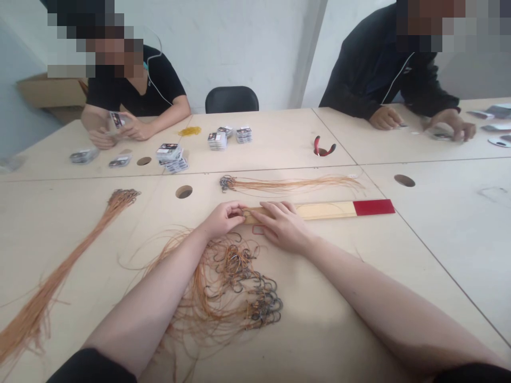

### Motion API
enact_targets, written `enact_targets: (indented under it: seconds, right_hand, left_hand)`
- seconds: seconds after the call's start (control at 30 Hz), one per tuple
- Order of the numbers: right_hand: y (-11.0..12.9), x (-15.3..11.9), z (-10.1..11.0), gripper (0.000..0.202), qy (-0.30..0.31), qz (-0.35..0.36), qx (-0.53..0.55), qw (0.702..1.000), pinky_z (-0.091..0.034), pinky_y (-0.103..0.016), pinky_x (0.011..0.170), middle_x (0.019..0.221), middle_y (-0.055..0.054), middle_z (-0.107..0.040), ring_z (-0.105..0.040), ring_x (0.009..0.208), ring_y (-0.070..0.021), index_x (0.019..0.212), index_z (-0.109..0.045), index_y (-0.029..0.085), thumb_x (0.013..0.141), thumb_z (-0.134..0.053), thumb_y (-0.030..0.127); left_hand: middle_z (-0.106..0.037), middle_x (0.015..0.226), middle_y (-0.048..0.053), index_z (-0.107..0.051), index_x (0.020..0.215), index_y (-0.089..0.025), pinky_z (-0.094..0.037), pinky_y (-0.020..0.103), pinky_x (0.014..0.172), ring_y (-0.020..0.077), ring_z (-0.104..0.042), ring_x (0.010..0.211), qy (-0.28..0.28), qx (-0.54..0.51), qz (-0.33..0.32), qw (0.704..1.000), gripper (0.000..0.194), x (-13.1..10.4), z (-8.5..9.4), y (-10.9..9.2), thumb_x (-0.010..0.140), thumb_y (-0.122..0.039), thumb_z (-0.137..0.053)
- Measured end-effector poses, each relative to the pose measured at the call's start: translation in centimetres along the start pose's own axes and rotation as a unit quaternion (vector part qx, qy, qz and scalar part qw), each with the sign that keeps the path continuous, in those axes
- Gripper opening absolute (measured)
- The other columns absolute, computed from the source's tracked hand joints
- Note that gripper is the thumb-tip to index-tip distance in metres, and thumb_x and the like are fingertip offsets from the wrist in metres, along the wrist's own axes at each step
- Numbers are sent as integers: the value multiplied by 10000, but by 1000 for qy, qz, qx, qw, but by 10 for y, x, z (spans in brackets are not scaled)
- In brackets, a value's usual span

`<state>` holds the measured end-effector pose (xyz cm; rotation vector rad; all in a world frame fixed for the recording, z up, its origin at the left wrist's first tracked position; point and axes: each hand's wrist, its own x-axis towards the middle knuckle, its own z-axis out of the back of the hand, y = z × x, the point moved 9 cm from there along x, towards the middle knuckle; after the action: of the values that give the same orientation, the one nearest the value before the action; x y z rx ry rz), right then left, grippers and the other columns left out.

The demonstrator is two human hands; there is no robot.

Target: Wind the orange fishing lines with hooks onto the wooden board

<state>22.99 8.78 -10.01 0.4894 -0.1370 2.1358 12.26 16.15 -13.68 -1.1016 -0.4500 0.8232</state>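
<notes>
A long flat wooden strip with a red end lies across the table in front of me. My left hand pinches a dark hook at the strip's left end, fingers pressed together. Resting on the strip just to the right, my right hand has its fingers spread out flat. A small red outlined piece is under its fingertips' near side. Between my forearms sits a tangled pile of dark hooks with orange lines. Beyond the strip lies a straight bundle of hooked orange lines.
Another orange bundle lies at the left. Across the table are stacked small boxes, red-handled pliers, yellow strands and round table holes. Two people sit opposite, handling small items; a black chair stands between them.
</notes>
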Motion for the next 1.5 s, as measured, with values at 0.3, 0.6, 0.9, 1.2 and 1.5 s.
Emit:
enact_targets:
  seconds: [0.3, 0.6, 0.9, 1.2, 1.5]
  right_hand:
    - [-1, 0, -2, 436, 8, -2, -3, 1000, -300, -418, 916, 1273, -128, -437, -437, 1060, -252, 1329, -408, 251, 900, -413, 324]
    - [-3, -1, -3, 457, 28, -18, -9, 999, -293, -421, 899, 1294, -119, -423, -420, 1071, -259, 1353, -366, 266, 901, -408, 319]
    - [-2, -1, -4, 453, 26, -13, -5, 1000, -288, -409, 895, 1281, -113, -432, -409, 1074, -253, 1354, -365, 274, 905, -406, 319]
    - [-2, -2, -5, 425, 26, -3, -2, 1000, -284, -404, 891, 1273, -115, -432, -413, 1071, -247, 1341, -388, 289, 918, -384, 326]
    - [-2, -2, -6, 430, 26, -1, 0, 1000, -283, -407, 891, 1283, -114, -425, -410, 1069, -249, 1337, -395, 283, 908, -403, 312]
  left_hand:
    - [-556, 671, -15, -544, 1009, -117, -375, 202, 579, 99, -504, 622, 3, -10, 6, 1000, 292, -1, -1, -2, 741, -234, -546]
    - [-576, 698, -1, -557, 1035, -103, -390, 209, 597, 101, -513, 639, 10, -22, 9, 1000, 335, -1, -2, -3, 730, -241, -554]
    - [-606, 740, 14, -560, 1021, -110, -406, 219, 636, 113, -541, 688, 20, -59, 17, 998, 302, 0, -2, 2, 741, -222, -542]
    - [-640, 785, 28, -582, 953, -116, -418, 223, 657, 117, -560, 714, 22, -116, 15, 993, 245, 2, -3, 4, 729, -205, -543]
    - [-631, 778, 26, -570, 957, -116, -414, 223, 657, 116, -560, 711, 33, -137, 23, 990, 244, 1, -4, 4, 730, -201, -543]
